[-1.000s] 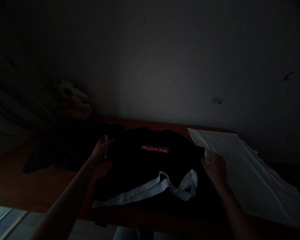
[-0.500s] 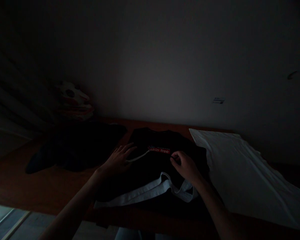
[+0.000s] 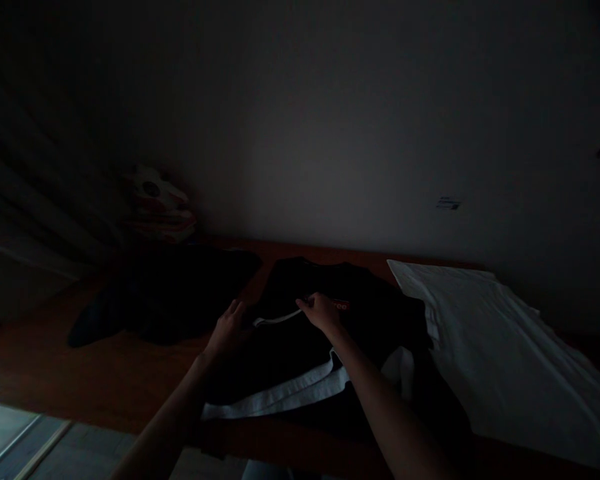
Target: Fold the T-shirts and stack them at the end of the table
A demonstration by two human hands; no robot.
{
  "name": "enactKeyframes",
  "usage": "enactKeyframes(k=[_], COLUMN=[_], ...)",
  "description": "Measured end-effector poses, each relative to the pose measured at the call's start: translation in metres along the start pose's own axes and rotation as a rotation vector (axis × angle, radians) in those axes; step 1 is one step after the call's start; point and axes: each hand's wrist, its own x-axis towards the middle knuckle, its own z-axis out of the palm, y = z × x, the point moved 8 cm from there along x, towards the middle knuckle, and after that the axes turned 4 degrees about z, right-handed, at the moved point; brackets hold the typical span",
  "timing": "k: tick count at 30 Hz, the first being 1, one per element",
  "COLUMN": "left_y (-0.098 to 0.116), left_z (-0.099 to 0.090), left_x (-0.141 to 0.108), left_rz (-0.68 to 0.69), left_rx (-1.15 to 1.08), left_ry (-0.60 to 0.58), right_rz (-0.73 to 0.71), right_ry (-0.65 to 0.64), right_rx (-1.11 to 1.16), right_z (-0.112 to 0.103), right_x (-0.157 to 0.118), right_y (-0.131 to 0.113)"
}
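Dark shirt (image 3: 300, 350) on the surface (image 3: 145, 380), its neck end toward twelve o'clock and a pale band (image 3: 275, 399) toward six. The left hand (image 3: 229, 327) lies by the shirt's nine-o'clock side, its grip too dark to tell; the right hand (image 3: 319, 311), nearer the shirt's middle, appears pinched on the cloth. Between these separated hands, a pale strip (image 3: 279, 319) runs lengthwise from left to right, pointing between two and three o'clock.

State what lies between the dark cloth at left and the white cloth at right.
The head view shows the black shirt there, plus a strip of wooden table to its left.
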Motion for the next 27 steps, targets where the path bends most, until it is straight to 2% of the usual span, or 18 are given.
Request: enactKeyframes(k=[3,8,13,16,20,22,24,27], left_y=[0.003,0.029,0.058,0.071,0.072,0.073,0.077,0.079], left_z=[-0.004,-0.012,-0.009,-0.011,-0.017,-0.010,0.006,0.043], left_x=[-0.002,-0.007,-0.013,-0.011,0.017,0.040,0.065,0.102], left_rz=[0.069,0.302,0.508,0.528,0.359,0.329,0.356,0.356], left_rx=[0.014,0.057,0.041,-0.049,-0.079,-0.042,0.003,0.083], left_ry=[0.031,0.057,-0.051,-0.125,-0.062,-0.025,-0.021,-0.064], right_rz=[0.029,0.059,0.030,-0.020,-0.084,-0.106,-0.123,-0.155], right_ry=[0.019,0.107,0.145,0.155,0.163,0.169,0.176,0.164], right_rx=[0.035,0.141,0.165,0.145,0.142,0.153,0.162,0.153], right_z=[0.007,-0.007,-0.012,-0.009,-0.006,-0.006,-0.007,-0.005], right_x=[0.009,0.021,0.013,0.004,-0.003,-0.004,-0.004,-0.005], right_y=[-0.004,0.006,0.020,0.020,0.018,0.018,0.018,0.016])
